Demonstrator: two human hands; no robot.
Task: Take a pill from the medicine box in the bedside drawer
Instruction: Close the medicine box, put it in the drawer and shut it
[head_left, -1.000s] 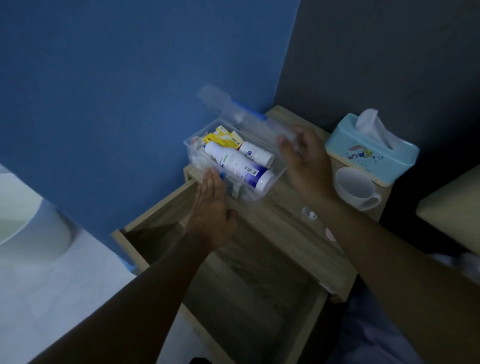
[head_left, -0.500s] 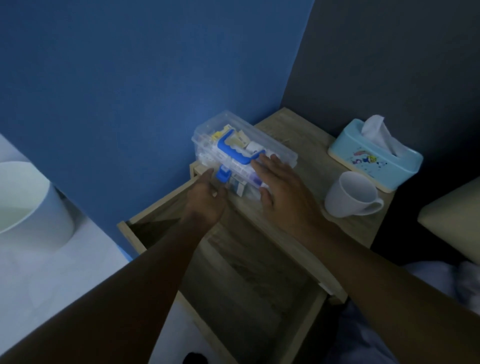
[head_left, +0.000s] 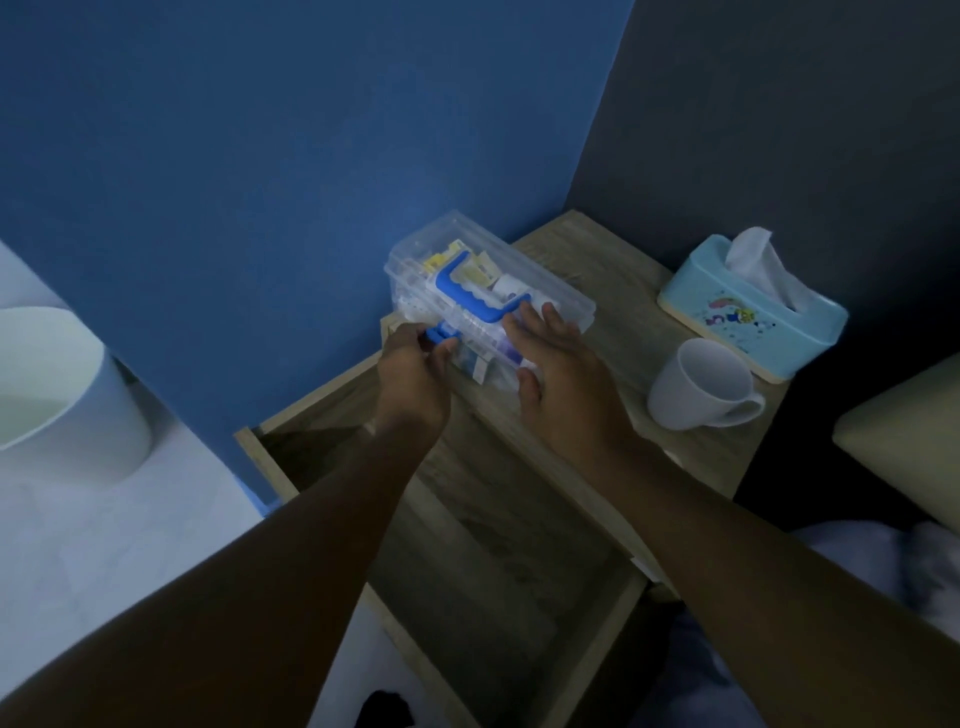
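A clear plastic medicine box (head_left: 540, 283) with a blue handle (head_left: 467, 293) stands on the left end of the wooden bedside table (head_left: 618, 291), its lid down. White bottles and yellow packets show through it. My left hand (head_left: 415, 376) pinches the blue latch (head_left: 441, 332) on the box's front. My right hand (head_left: 558, 364) lies flat on the lid, fingers spread, pressing the box's right front. Below both hands the drawer (head_left: 498, 587) stands pulled out, and nothing shows inside it. No pill is visible.
A white mug (head_left: 701, 384) stands right of my right hand, and a light blue tissue box (head_left: 753, 312) behind it. A white bin (head_left: 57, 395) sits on the floor at left. A blue wall rises behind the box. A cream cushion edge (head_left: 904, 431) is at right.
The open lid has come down onto the box. My right hand moved from the raised lid to rest on top. My left hand shifted from the box's front wall to the blue latch.
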